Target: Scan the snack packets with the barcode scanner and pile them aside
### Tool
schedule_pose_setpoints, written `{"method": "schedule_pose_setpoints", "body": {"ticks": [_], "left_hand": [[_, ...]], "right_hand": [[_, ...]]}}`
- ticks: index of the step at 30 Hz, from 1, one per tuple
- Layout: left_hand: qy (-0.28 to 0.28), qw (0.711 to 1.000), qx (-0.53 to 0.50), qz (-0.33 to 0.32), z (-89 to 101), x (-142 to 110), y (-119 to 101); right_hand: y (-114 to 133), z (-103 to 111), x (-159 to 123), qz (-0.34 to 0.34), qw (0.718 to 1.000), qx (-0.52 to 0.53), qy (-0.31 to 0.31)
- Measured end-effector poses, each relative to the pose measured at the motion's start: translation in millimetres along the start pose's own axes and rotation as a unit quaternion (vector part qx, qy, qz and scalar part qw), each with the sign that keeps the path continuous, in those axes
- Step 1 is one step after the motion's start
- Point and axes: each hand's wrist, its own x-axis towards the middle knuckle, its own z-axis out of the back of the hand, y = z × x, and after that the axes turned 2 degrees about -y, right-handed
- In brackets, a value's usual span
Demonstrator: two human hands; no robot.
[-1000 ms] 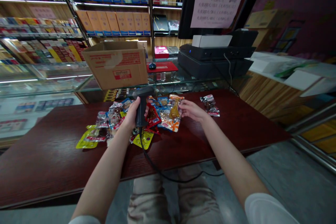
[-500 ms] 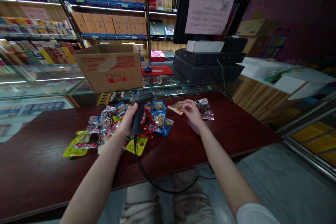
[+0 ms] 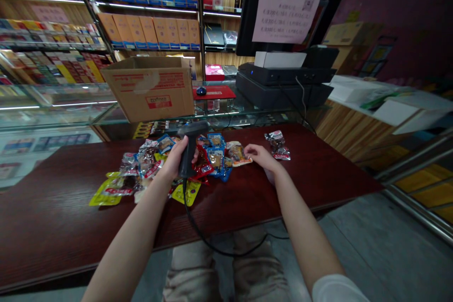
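Holding a black plastic scanner (image 3: 187, 156), the left hand (image 3: 174, 158) is apart from the right hand (image 3: 261, 155), which pinches a shiny, see-through, orange-and-white snack packet (image 3: 237, 152) with brown food inside, beside blue packets (image 3: 215, 156).

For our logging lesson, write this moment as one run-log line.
left hand: grips scanner | right hand: touches orange-edged packet | snack pile: on table

From here the dark red-brown wooden tabletop (image 3: 269, 184) looks smooth, with a soft sheen. The crinkled, shiny plastic snack packets (image 3: 141, 163) on it throw back light. The black handheld scanner (image 3: 187, 151) looks like matt plastic; the open brown cardboard box (image 3: 152, 94) is dull, and the pink sign (image 3: 286, 9) is flat paper.
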Motion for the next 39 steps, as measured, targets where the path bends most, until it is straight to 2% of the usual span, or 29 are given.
{"method": "schedule_pose_setpoints", "body": {"ticks": [3, 5, 7, 9, 12, 15, 17, 21, 26, 30, 35, 39], "left_hand": [[-0.001, 1.000, -0.002, 0.005, -0.2, 0, 0], [0.000, 1.000, 0.001, 0.008, -1.6, -1, -1], [0.007, 1.000, 0.006, 0.012, -3.2, -2, -2], [0.010, 1.000, 0.006, 0.013, -4.5, -2, -2], [0.007, 1.000, 0.004, 0.011, -6.5, -2, -2], [0.016, 1.000, 0.010, 0.015, -9.7, -4, -4], [0.023, 0.999, 0.017, 0.016, -12.5, -7, -6], [0.032, 0.999, 0.031, 0.017, -18.3, -10, -6], [0.049, 0.998, 0.032, 0.020, -24.8, -11, -3], [0.060, 0.997, 0.035, 0.022, -27.6, -10, 0], [0.051, 0.998, 0.035, 0.002, -28.7, -10, 1], [0.039, 0.999, 0.033, 0.014, -29.0, -11, -2]], "right_hand": [[3, 5, -4, -0.086, 0.993, 0.081, -0.016], [4, 5, -6, -0.161, 0.976, 0.143, -0.019], [4, 3, -6, -0.200, 0.963, 0.180, -0.021], [2, -3, -4, -0.184, 0.967, 0.168, -0.046], [0, -11, 2, -0.105, 0.980, 0.107, -0.128], [2, -14, 6, -0.020, 0.977, 0.085, -0.193], [7, -15, 6, 0.021, 0.973, 0.093, -0.210], [22, -19, 0, 0.054, 0.969, 0.142, -0.197], [35, -28, -5, 0.033, 0.971, 0.171, -0.162], [35, -29, -6, 0.031, 0.971, 0.174, -0.159], [33, -31, -6, 0.039, 0.971, 0.175, -0.157], [27, -31, -3, 0.040, 0.972, 0.173, -0.153]]}}
